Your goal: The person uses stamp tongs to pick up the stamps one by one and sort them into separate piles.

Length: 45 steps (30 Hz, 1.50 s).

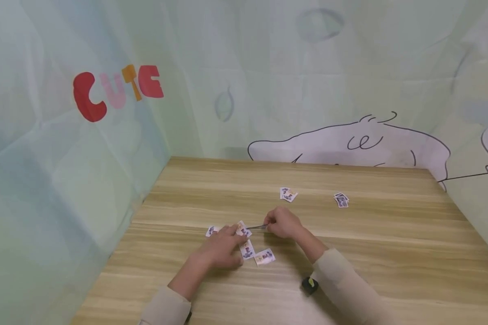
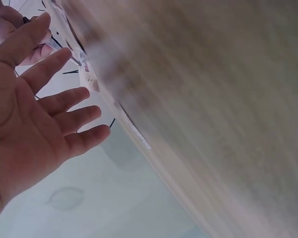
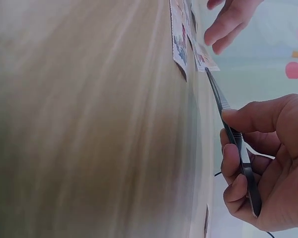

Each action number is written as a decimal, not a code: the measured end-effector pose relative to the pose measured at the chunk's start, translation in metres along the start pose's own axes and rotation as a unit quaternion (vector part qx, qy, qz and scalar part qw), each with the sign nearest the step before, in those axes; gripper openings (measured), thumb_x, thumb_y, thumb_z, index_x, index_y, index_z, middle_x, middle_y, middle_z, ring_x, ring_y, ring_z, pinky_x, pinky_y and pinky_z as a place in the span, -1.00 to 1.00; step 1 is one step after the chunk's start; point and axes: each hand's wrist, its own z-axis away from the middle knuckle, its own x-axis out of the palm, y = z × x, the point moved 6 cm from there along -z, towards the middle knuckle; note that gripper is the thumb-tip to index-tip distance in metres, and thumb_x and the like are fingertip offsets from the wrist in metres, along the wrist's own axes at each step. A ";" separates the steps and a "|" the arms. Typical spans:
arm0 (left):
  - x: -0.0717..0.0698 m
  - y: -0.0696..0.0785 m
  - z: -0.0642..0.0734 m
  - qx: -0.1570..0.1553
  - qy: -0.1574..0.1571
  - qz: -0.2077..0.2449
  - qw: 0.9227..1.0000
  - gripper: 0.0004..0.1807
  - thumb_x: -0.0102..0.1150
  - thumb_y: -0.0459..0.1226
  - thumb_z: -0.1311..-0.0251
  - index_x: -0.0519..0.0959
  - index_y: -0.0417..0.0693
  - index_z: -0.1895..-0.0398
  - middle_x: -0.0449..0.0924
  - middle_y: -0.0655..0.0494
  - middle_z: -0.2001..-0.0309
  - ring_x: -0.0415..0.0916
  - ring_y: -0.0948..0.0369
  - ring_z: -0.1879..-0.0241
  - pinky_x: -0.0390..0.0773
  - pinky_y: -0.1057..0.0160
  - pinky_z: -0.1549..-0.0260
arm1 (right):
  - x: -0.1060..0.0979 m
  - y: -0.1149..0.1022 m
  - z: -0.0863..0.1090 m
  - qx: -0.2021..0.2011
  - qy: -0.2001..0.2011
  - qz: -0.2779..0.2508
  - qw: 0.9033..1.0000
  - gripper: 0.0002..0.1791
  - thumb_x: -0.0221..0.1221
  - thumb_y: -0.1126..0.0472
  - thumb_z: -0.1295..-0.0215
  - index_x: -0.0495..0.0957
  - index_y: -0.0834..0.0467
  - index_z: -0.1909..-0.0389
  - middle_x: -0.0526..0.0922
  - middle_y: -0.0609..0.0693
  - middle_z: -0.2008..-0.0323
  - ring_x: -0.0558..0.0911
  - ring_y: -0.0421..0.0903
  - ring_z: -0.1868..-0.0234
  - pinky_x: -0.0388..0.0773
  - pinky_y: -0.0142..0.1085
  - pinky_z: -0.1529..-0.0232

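Note:
My right hand (image 1: 283, 222) grips a pair of metal tweezers (image 3: 244, 156) between thumb and fingers. The tweezer tips reach the edge of a small postage stamp (image 1: 243, 231) in front of the left fingertips. My left hand (image 1: 223, 250) is held palm down, low over the table, with its fingers extended and spread in the left wrist view. Around it lie more stamps: one (image 1: 211, 231) partly covered at its far left, one (image 1: 247, 251) beside the thumb, and another (image 1: 265, 257) just right of that. Perforated edges show on a stamp (image 3: 179, 44) in the right wrist view.
Farther back on the wooden table (image 1: 211, 180) lies a small overlapping group of light stamps (image 1: 288, 194). A darker stack of stamps (image 1: 342, 201) sits to its right. Printed fabric walls (image 1: 244, 90) border the table at the back and sides.

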 end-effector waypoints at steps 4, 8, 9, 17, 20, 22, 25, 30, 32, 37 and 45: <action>-0.004 0.006 0.003 0.012 0.017 -0.011 1.000 -0.39 0.27 -0.11 0.04 0.49 -0.02 -0.17 0.12 -0.22 -0.34 0.07 -0.25 -0.27 0.11 -0.29 -0.14 | -0.003 0.002 0.003 0.012 0.006 -0.008 1.000 -0.87 0.22 0.39 0.06 0.63 0.09 0.51 0.55 -0.17 0.58 0.45 -0.18 0.56 0.43 -0.34 0.53; -0.005 0.010 0.006 0.014 0.017 -0.012 1.000 -0.41 0.29 -0.12 0.05 0.50 -0.04 -0.14 0.10 -0.22 -0.35 0.08 -0.26 -0.26 0.12 -0.25 -0.16 | -0.007 0.001 0.005 0.012 0.008 -0.009 1.000 -0.87 0.21 0.39 0.04 0.63 0.10 0.49 0.57 -0.14 0.54 0.45 -0.17 0.55 0.43 -0.33 0.51; -0.005 0.011 0.006 0.013 0.015 -0.012 1.000 -0.40 0.29 -0.11 0.04 0.50 -0.04 -0.15 0.10 -0.22 -0.35 0.08 -0.26 -0.26 0.12 -0.24 -0.17 | -0.008 0.001 0.005 0.014 0.009 -0.009 1.000 -0.86 0.20 0.39 0.04 0.63 0.10 0.48 0.57 -0.14 0.53 0.46 -0.17 0.54 0.44 -0.33 0.50; -0.003 0.016 0.006 0.022 0.023 -0.034 0.999 -0.39 0.31 -0.09 0.03 0.49 -0.09 -0.15 0.25 -0.25 -0.25 0.23 -0.14 -0.20 0.23 -0.13 -0.15 | -0.017 0.007 0.010 0.025 0.027 -0.004 0.999 -0.86 0.22 0.38 0.05 0.64 0.10 0.45 0.55 -0.13 0.50 0.46 -0.17 0.49 0.44 -0.32 0.47; -0.004 0.018 0.005 0.038 0.041 -0.058 0.997 -0.42 0.31 -0.10 0.06 0.52 -0.10 -0.09 0.41 -0.16 -0.09 0.40 -0.03 0.00 0.41 -0.04 0.00 | -0.020 0.012 0.012 0.031 0.031 -0.009 0.999 -0.87 0.23 0.37 0.03 0.64 0.10 0.45 0.55 -0.13 0.50 0.46 -0.17 0.49 0.44 -0.32 0.47; -0.005 0.019 0.003 0.046 0.053 -0.076 0.995 -0.45 0.31 -0.08 0.10 0.55 -0.07 -0.04 0.46 -0.03 0.09 0.43 0.09 0.19 0.48 0.08 0.19 | -0.023 0.015 0.013 0.035 0.036 -0.015 0.999 -0.87 0.22 0.38 0.03 0.64 0.10 0.45 0.54 -0.13 0.52 0.45 -0.17 0.49 0.43 -0.32 0.47; -0.006 0.020 0.002 0.053 0.067 -0.107 0.991 -0.45 0.30 -0.01 0.13 0.56 -0.02 0.01 0.40 0.12 0.26 0.32 0.20 0.35 0.41 0.21 0.37 | -0.027 0.021 0.016 0.041 0.043 -0.021 0.998 -0.87 0.22 0.38 0.03 0.63 0.11 0.46 0.53 -0.11 0.53 0.45 -0.15 0.49 0.42 -0.30 0.46; -0.008 0.023 0.002 0.064 0.083 -0.139 0.985 -0.40 0.27 0.10 0.14 0.55 0.04 -0.01 0.42 0.14 0.24 0.34 0.20 0.29 0.39 0.16 0.27 | -0.035 0.029 0.019 0.045 0.056 -0.023 0.997 -0.86 0.20 0.39 0.03 0.64 0.13 0.44 0.54 -0.10 0.51 0.45 -0.15 0.46 0.43 -0.29 0.42; -0.008 0.024 0.003 0.069 0.083 -0.143 0.984 -0.38 0.26 0.11 0.14 0.54 0.04 -0.03 0.46 0.10 0.17 0.38 0.16 0.22 0.42 0.09 0.19 | -0.038 0.031 0.020 0.047 0.058 -0.028 0.997 -0.86 0.20 0.40 0.02 0.64 0.15 0.42 0.55 -0.08 0.50 0.46 -0.14 0.45 0.44 -0.28 0.42; -0.007 0.025 0.005 0.073 0.061 -0.136 0.986 -0.34 0.24 0.09 0.09 0.50 -0.01 -0.11 0.46 -0.03 -0.02 0.40 0.03 0.00 0.38 -0.07 0.00 | -0.045 0.040 0.023 0.059 0.061 -0.038 0.996 -0.85 0.19 0.40 0.03 0.65 0.17 0.40 0.58 -0.07 0.47 0.48 -0.13 0.44 0.46 -0.27 0.40; -0.001 0.025 0.010 0.089 0.044 -0.124 0.987 -0.37 0.28 0.09 0.11 0.53 -0.01 -0.05 0.44 0.05 0.10 0.39 0.10 0.07 0.43 -0.01 0.08 | -0.053 0.061 0.023 0.085 0.066 -0.038 0.993 -0.86 0.19 0.37 0.01 0.64 0.17 0.38 0.60 -0.03 0.41 0.48 -0.09 0.40 0.48 -0.20 0.31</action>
